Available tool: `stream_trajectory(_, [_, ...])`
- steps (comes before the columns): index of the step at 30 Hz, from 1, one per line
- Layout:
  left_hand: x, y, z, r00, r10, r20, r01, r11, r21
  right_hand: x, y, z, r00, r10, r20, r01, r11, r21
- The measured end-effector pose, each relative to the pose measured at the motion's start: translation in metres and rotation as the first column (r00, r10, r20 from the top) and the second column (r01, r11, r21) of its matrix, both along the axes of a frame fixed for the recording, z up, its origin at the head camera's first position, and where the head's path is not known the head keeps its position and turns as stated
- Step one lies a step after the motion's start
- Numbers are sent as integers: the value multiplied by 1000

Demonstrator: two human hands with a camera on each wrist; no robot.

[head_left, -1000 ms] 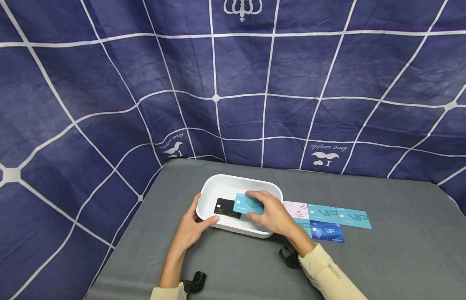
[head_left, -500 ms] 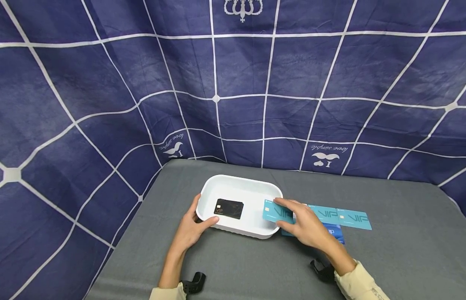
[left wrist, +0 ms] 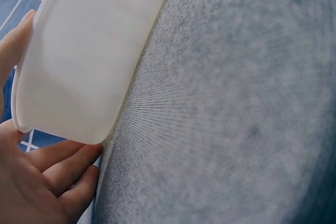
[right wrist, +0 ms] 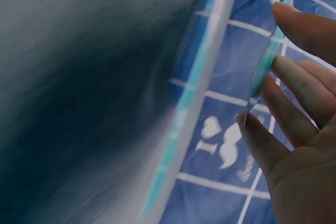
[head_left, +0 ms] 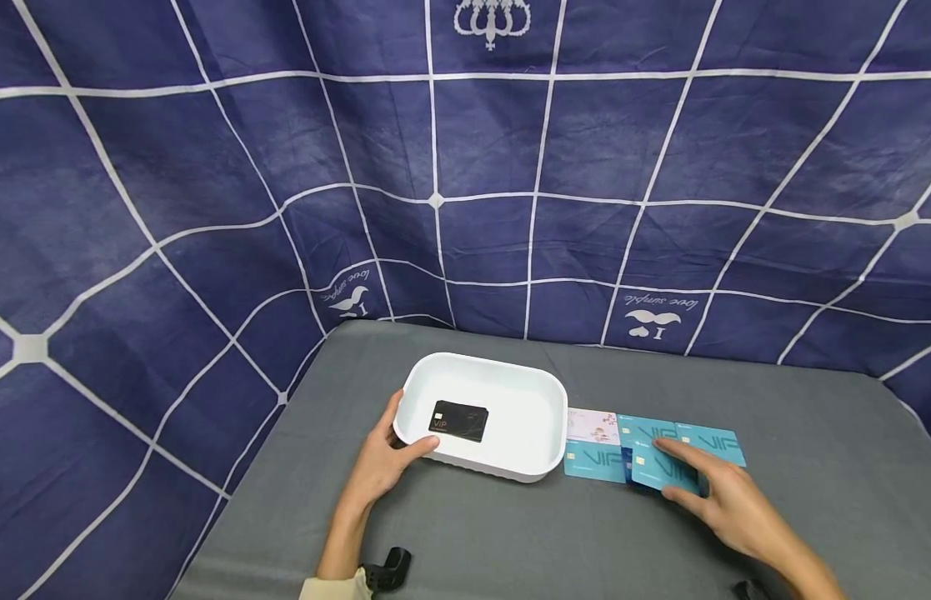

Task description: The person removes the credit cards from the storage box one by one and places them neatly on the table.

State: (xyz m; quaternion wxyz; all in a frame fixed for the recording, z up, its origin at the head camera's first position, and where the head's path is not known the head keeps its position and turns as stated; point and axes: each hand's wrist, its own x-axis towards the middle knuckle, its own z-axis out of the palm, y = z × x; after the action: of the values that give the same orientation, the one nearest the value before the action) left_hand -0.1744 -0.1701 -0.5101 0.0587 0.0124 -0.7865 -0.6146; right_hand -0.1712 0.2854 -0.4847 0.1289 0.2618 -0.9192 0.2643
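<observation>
A white plastic tray (head_left: 510, 392) stands on the grey surface, with a black VIP card (head_left: 458, 421) lying inside it. My left hand (head_left: 378, 467) holds the tray's left end, thumb at the front rim and index finger along the left side. In the left wrist view its other fingers (left wrist: 73, 166) touch the tray's end low down. My right hand (head_left: 735, 500) pinches a teal VIP card (head_left: 663, 468) by its edges, above the laid-out cards. Seen edge-on in the right wrist view, this card sits between thumb and fingertips. Beneath it a dark blue card is mostly hidden.
Right of the tray lie a pink floral card (head_left: 593, 425), a teal card (head_left: 594, 461) in front of it, and two more teal cards, one of them at the far right (head_left: 711, 442). A blue grid-patterned cloth (head_left: 480, 242) hangs behind the grey surface (head_left: 480, 533).
My right hand has carried the teal card from inside the tray rightward, over the laid-out cards. The left hand still holds the tray, and the black card inside is fully uncovered.
</observation>
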Motion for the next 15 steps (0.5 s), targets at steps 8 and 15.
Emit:
stream_trajectory(8, [1, 0, 1, 1000, -6, -4, 6, 1000, -13, 7, 40, -18, 993, -44, -110, 45, 999, 2])
stream_trajectory(15, [-2, 1, -1, 1000, -3, -8, 3, 1000, -19, 4, 68, -26, 995, -55, -88, 58, 998, 34])
